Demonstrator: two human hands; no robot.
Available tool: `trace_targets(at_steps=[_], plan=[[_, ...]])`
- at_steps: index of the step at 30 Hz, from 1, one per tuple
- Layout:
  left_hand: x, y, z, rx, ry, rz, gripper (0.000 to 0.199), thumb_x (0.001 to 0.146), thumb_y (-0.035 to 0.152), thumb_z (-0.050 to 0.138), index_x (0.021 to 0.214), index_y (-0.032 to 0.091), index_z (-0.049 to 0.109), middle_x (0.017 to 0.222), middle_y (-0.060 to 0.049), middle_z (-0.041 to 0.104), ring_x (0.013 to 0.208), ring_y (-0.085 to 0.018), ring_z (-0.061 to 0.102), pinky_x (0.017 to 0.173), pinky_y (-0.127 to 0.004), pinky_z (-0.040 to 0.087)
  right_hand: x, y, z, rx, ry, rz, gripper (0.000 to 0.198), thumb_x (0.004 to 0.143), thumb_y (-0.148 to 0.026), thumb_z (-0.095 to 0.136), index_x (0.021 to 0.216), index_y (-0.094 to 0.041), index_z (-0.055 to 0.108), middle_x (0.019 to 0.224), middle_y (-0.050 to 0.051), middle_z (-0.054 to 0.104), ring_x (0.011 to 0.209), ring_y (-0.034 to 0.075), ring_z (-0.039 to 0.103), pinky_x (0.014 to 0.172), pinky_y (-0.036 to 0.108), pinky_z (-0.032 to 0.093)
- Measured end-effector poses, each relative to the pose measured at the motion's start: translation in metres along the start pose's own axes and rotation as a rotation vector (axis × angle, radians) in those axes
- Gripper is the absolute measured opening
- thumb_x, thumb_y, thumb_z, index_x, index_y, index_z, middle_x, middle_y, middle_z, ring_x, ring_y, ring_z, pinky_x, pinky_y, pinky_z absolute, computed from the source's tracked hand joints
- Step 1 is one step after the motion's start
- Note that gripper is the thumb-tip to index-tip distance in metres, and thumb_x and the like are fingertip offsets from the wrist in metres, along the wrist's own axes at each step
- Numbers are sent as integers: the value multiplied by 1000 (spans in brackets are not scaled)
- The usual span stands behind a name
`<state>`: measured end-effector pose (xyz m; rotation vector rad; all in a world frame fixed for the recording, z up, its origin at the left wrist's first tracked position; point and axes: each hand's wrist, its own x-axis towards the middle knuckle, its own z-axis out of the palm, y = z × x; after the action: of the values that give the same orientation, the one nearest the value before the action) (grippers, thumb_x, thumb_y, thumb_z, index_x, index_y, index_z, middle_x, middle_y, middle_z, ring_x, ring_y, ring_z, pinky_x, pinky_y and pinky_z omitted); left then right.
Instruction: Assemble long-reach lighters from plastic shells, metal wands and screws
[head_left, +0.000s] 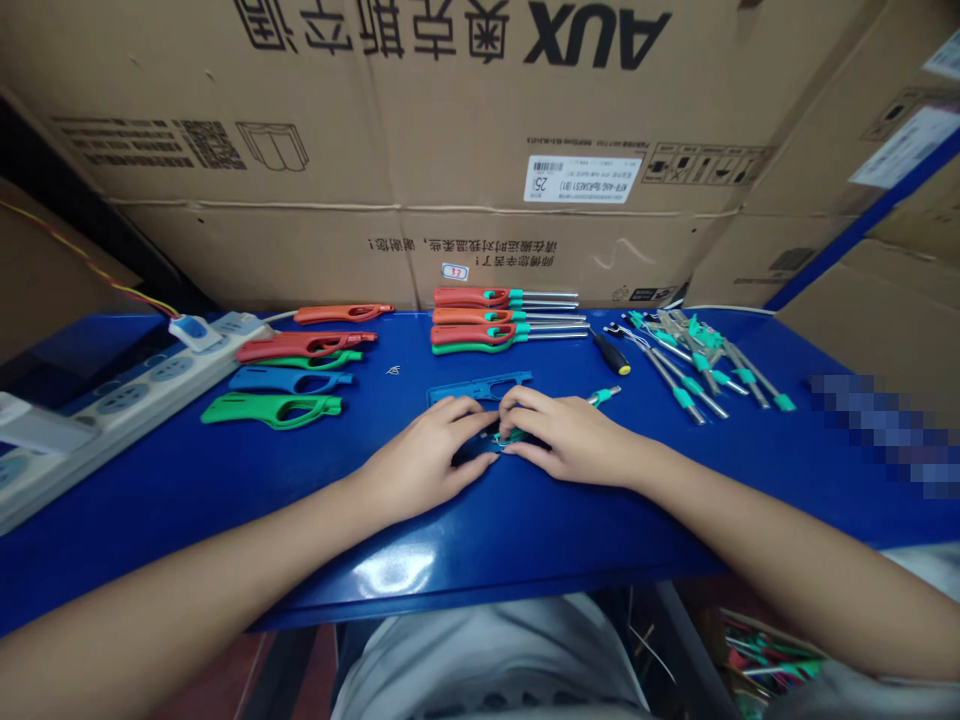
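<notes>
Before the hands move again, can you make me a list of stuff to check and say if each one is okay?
1. Both hands at the work: ok. The left hand and right hand meet around a small green part.
2. Green part seated properly: cannot tell. Fingers hide most of it.
3. Blue casing on the table: ok. It lies just beyond the hands.
4. Screwdriver out of the way: ok. It lies apart from both hands.
5. Loose metal bits gathered in a container: not ok. They lie on the bare tabletop.
6. Metal tubes sorted neatly: not ok. They overlap in a jumble.
</notes>
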<state>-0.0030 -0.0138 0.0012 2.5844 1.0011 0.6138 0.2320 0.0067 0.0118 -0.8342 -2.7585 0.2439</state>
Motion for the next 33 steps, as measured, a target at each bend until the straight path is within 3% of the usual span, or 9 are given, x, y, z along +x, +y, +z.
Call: trace_targets(at_steps=[4, 10, 16, 20, 26, 29, 33], plan=[[0, 2, -1, 0, 7, -9, 31, 96, 28, 61, 126, 19, 62, 121, -10, 63, 114, -26, 60, 102, -44, 52, 1, -1, -1, 41, 6, 30, 15, 96, -28, 59, 108, -20, 60, 121, 8, 60, 92, 19, 67, 72, 31, 53], [-1, 3, 1, -18, 39, -15, 30, 94, 28, 63, 123, 20, 64, 118, -10, 65, 111, -25, 63, 99, -42, 54, -1, -2, -1, -32, -3, -9, 15, 98, -26, 54, 108, -18, 61, 123, 10, 60, 82, 18, 66, 67, 31, 52], [-1, 4, 1, -21, 12, -16, 31, 94, 29, 63, 124, 21, 64, 119, -9, 63, 112, -24, 63, 100, -41, 54, 2, 5, 3, 290, 63, 25, 6, 94, -23, 62, 99, -19, 63, 113, 7, 61, 89, 16, 64, 77, 29, 52], [-2, 4, 0, -24, 2, -19, 37, 95, 30, 62, 130, 18, 62, 123, -12, 61, 115, -25, 62, 102, -41, 53, 4, 14, 3, 478, 171, -16, 8, 93, -22, 64, 87, -17, 64, 99, 5, 62, 73, 11, 57, 70, 26, 49], [-3, 4, -4, 40, -29, 38, 43, 97, 29, 57, 139, 22, 58, 132, -14, 58, 122, -28, 60, 104, -45, 52, 3, 26, 0, 779, 125, 254, 23, 93, -40, 63, 90, -17, 58, 67, -3, 59, 50, 7, 45, 50, 21, 37], [-3, 5, -6, 124, -52, 74, 37, 100, 30, 52, 135, 22, 61, 132, -14, 58, 120, -28, 61, 103, -45, 53, 4, 30, 0, 937, 134, 273, 28, 93, -44, 62, 92, -18, 52, 76, 0, 64, 50, 6, 45, 49, 20, 38], [-3, 9, -9, 260, -102, 94, 34, 101, 30, 49, 129, 19, 65, 129, -15, 60, 114, -29, 63, 97, -45, 56, 3, 31, -3, 874, 120, 260, 26, 93, -43, 63, 93, -18, 54, 76, -1, 61, 60, 9, 52, 57, 21, 42]])
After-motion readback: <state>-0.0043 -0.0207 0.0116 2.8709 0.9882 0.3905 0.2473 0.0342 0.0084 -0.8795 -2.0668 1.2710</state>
